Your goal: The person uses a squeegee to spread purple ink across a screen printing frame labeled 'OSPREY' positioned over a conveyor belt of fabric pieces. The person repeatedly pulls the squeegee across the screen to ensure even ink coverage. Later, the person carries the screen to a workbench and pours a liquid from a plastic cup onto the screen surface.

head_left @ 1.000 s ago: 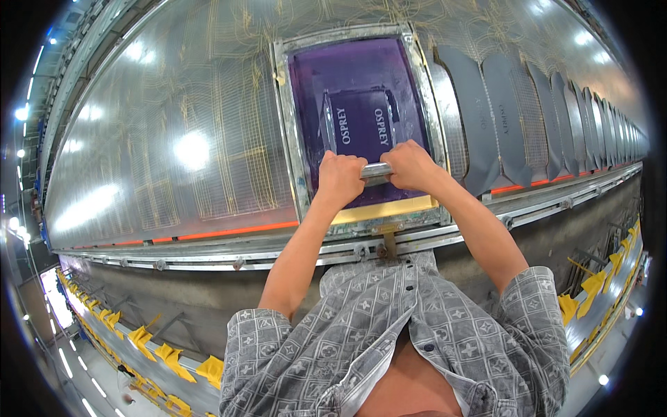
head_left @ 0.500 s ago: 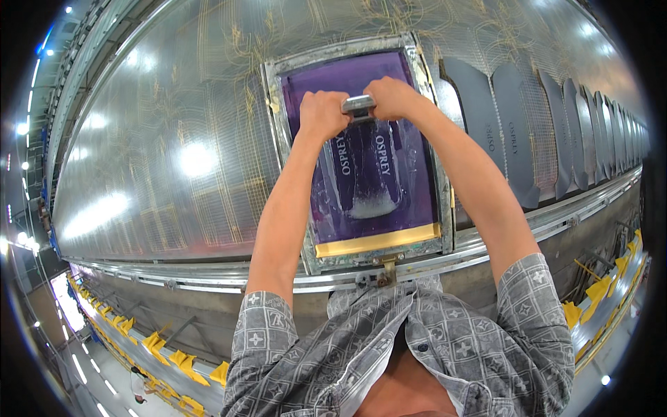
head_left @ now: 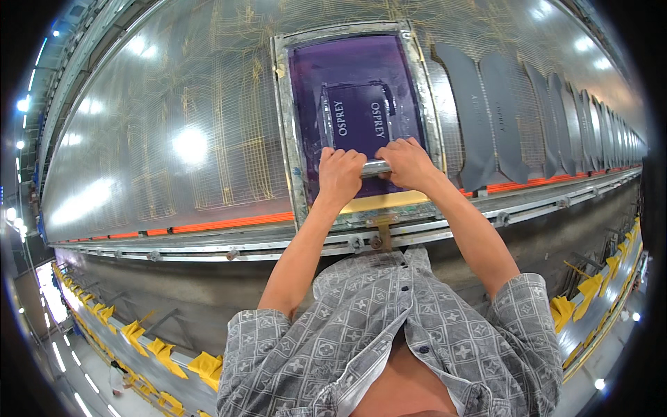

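A screen-printing frame (head_left: 284, 104) with purple mesh lies flat on the long metal printing table in front of me. Both hands grip a metal squeegee (head_left: 376, 167) near the frame's close end. My left hand (head_left: 340, 175) is wrapped round its left end, and my right hand (head_left: 408, 164) round its right end. Just beyond the squeegee, pale lettering (head_left: 340, 118) shows in two places on the mesh, between wet-looking streaks. A yellow strip (head_left: 379, 201) runs along the near inner edge of the frame. The squeegee's blade is hidden under my hands and its holder.
Dark grey cut panels (head_left: 472, 111) lie in a row to the right along the table. A metal rail (head_left: 278, 248) with clamps and an orange strip (head_left: 229, 224) follow the near edge. Behind me, yellow cloths (head_left: 208, 368) hang along another long table. Yellowish lines mark the bare metal at left.
My hands have drawn the squeegee toward me, from the far part of the mesh to its near end. The lettering is now beyond the squeegee. The view has shifted slightly.
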The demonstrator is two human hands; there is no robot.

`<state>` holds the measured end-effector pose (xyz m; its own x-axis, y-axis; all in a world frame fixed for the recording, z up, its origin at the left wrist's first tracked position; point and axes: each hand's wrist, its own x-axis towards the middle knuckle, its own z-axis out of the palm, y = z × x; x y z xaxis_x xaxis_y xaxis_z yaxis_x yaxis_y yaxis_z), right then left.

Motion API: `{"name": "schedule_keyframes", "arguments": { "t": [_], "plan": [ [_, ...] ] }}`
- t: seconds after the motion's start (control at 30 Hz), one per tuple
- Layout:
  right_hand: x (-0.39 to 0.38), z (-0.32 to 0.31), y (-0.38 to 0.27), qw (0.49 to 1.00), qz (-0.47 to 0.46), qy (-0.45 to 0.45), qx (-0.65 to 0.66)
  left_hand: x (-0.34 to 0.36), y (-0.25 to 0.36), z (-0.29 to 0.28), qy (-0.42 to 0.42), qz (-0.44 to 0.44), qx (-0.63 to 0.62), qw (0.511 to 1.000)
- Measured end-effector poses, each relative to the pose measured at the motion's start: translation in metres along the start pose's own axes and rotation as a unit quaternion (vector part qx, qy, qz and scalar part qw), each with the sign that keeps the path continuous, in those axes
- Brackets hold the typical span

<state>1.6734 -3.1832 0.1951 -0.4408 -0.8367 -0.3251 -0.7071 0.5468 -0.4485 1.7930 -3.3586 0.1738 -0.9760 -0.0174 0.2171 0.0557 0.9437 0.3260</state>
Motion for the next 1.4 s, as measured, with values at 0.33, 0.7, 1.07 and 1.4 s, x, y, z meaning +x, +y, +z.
{"name": "schedule_keyframes", "arguments": {
  "t": [0.33,0.7,1.07,1.4],
  "plan": [
    [-0.046,0.036,0.076,0.896,0.297,0.322,0.072,0.018,-0.016,-0.021,-0.165,-0.017,-0.060,0.984],
    [-0.057,0.048,0.078,0.873,0.203,0.401,0.190,0.163,-0.097,-0.041,-0.118,-0.107,-0.119,0.980],
    [-0.059,-0.001,0.079,0.891,0.246,0.289,0.248,-0.026,-0.005,-0.002,0.117,0.031,-0.060,0.991],
    [-0.107,-0.028,0.060,0.838,0.218,0.355,0.352,-0.022,0.043,-0.078,0.164,0.055,-0.161,0.972]
  ]
}}
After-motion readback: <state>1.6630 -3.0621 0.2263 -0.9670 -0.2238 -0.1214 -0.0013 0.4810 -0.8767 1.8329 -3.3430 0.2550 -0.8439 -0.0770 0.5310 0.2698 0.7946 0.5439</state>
